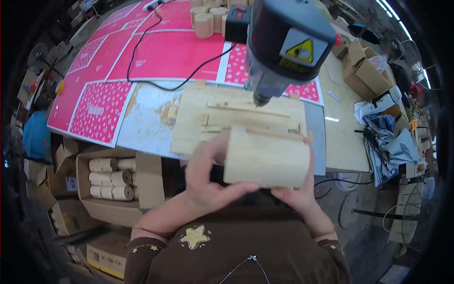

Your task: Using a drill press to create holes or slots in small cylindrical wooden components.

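Between my two hands I hold a pale wooden block with a rounded, smooth face (pixel 267 161), just in front of the drill press (pixel 269 52). My left hand (pixel 206 177) wraps its left end, thumb along the lower edge. At the right end my right hand (pixel 299 193) grips it, thumb below and fingers mostly hidden behind the wood. Beyond the block lies a plywood board (pixel 187 125) with thin wooden strips (pixel 248 109) fixed on it. The drill chuck (pixel 261 98) hangs above this board, apart from the block.
Pink printed sheets (pixel 175 54) cover much of the table, crossed by a black cable (pixel 128 66). Several wooden cylinders (pixel 204 26) stand at the back. Below left, an open carton (pixel 106 211) holds more cylinders (pixel 111 193). Another carton (pixel 366 71) and grey plastic wrapping (pixel 395 144) lie right.
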A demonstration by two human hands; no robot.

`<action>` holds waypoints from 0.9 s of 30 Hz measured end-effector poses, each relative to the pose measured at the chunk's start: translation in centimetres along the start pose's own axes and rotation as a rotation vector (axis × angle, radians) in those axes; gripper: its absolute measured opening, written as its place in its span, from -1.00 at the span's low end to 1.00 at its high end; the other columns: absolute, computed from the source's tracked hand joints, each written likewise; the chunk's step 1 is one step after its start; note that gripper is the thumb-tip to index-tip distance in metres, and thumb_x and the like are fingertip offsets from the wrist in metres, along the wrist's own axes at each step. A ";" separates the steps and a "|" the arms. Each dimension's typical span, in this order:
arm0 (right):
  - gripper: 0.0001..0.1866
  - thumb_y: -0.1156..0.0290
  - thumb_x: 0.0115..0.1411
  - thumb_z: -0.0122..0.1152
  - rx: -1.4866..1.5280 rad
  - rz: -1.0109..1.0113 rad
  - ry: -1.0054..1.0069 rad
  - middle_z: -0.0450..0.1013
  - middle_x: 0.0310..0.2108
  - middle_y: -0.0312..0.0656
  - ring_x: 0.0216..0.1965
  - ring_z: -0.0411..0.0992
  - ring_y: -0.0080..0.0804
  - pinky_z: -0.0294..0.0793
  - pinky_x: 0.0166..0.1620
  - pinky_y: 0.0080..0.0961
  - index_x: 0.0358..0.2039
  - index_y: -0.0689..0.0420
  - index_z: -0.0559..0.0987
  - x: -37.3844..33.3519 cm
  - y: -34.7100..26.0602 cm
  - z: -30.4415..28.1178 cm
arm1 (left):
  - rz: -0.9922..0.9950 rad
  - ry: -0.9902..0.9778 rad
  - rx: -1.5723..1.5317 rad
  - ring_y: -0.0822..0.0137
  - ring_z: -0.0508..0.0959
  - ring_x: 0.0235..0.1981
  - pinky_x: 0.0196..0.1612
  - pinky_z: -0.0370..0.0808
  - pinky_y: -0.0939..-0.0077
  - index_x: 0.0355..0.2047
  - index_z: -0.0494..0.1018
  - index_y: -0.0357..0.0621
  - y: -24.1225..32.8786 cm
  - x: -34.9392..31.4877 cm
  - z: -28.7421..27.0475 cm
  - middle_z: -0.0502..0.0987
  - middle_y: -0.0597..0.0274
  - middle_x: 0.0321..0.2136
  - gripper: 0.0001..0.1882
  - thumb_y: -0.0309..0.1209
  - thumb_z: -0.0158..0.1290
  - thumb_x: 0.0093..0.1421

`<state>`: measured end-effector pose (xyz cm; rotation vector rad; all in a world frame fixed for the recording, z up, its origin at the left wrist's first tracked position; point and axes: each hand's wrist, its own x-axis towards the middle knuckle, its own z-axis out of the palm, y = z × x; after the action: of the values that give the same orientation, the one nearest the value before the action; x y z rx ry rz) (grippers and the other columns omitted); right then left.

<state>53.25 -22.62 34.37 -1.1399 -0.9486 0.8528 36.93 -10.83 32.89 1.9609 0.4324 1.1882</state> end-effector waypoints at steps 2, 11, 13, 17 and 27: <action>0.09 0.47 -0.14 0.36 0.128 0.095 -0.106 0.06 0.10 -0.08 0.10 0.15 -0.29 0.20 0.08 -0.32 0.25 0.10 -0.23 0.9 0.5 1.1 | -0.124 0.040 0.009 0.33 0.49 -0.27 -0.27 0.45 0.53 -0.02 0.25 -0.36 0.9 -0.8 -1.0 0.45 0.04 -0.22 -0.23 -0.26 0.35 -0.18; -0.50 0.42 -0.05 0.30 -1.406 -0.366 0.062 0.34 -0.24 -0.07 -0.15 0.29 -0.18 0.27 -0.05 -0.34 -0.05 0.13 0.41 4.0 4.2 -5.4 | -0.754 0.473 -0.266 0.46 0.53 -0.50 -0.43 0.44 0.67 -0.06 0.29 -0.45 -5.9 -0.1 -6.6 0.53 0.11 -0.51 -0.41 -0.41 0.24 -0.06; -0.64 0.52 -0.03 0.24 -1.160 -0.312 0.038 0.34 -0.27 -0.11 -0.23 0.32 -0.19 0.31 -0.15 -0.39 -0.16 0.14 0.44 4.4 7.5 -7.3 | -0.801 0.418 -0.193 0.47 0.52 -0.49 -0.42 0.43 0.68 -0.10 0.33 -0.42 -8.0 -0.6 -5.6 0.53 0.13 -0.48 -0.48 -0.40 0.22 -0.04; -0.73 0.59 -0.01 0.19 -0.838 -0.111 0.021 0.33 -0.31 -0.17 -0.28 0.32 -0.29 0.30 -0.21 -0.50 -0.25 0.19 0.42 4.8 8.2 -9.7 | -0.888 0.305 -0.188 0.51 0.50 -0.54 -0.45 0.40 0.71 -0.17 0.38 -0.40 -9.1 -0.5 -3.9 0.52 0.17 -0.51 -0.53 -0.39 0.23 -0.05; -0.72 0.61 -0.03 0.20 -0.812 -0.096 -0.138 0.32 -0.33 -0.17 -0.34 0.30 -0.33 0.29 -0.26 -0.58 -0.26 0.20 0.43 5.1 7.3 -11.4 | -0.818 0.110 -0.313 0.57 0.39 -0.57 -0.52 0.32 0.70 -0.06 0.30 -0.46 -9.9 0.1 1.4 0.41 0.29 -0.59 -0.31 -0.18 0.26 -0.07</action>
<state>65.20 -20.32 26.44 -1.7128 -1.5213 0.4628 39.28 -5.12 24.98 1.2430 0.9317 0.7607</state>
